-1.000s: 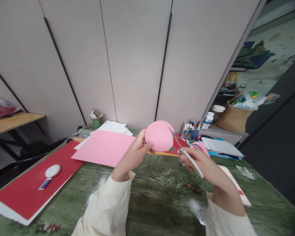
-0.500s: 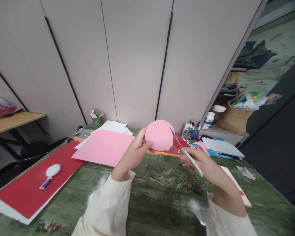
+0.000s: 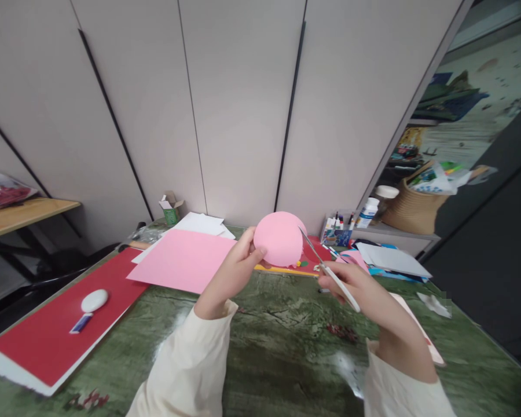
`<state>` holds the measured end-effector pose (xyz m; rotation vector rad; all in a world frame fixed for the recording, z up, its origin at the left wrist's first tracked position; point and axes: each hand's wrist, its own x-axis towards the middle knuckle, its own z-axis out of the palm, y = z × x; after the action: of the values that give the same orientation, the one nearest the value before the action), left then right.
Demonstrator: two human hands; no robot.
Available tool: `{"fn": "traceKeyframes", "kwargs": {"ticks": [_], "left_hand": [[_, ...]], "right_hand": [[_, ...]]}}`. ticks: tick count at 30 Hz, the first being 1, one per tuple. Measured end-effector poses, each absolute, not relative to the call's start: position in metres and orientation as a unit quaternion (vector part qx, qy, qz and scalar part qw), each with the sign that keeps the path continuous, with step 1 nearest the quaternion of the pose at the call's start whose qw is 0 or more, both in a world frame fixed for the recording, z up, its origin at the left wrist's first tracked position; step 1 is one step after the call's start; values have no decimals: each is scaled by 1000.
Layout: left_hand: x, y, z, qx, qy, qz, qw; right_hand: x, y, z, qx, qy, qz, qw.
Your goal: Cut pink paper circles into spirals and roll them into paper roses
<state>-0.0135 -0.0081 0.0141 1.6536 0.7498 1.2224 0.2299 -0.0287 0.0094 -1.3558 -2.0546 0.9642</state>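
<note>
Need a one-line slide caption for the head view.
Left hand holds a pink paper disc above the green table; right hand holds scissors at the disc's right edge.

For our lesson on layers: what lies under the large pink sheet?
White sheets poke out from its far edge; how far they run beneath the pink sheet is hidden.

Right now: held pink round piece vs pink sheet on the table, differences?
The pink round piece is rounded and smaller; the pink sheet is rectangular and larger. The piece is held upright in the left hand, scissors at its edge; the sheet lies flat. Both are pink.
</note>
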Motion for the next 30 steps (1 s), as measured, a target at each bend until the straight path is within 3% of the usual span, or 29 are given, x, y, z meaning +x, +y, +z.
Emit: {"fn": "traceKeyframes", "kwargs": {"ticks": [13,30], "left_hand": [[-14,-13,17,701,311,451,457],[-18,-11,16,711,317,441,447]], "right_hand": [[221,-32,13,-485,-781,300,253],[228,-30,11,-489,-773,324,245]]}}
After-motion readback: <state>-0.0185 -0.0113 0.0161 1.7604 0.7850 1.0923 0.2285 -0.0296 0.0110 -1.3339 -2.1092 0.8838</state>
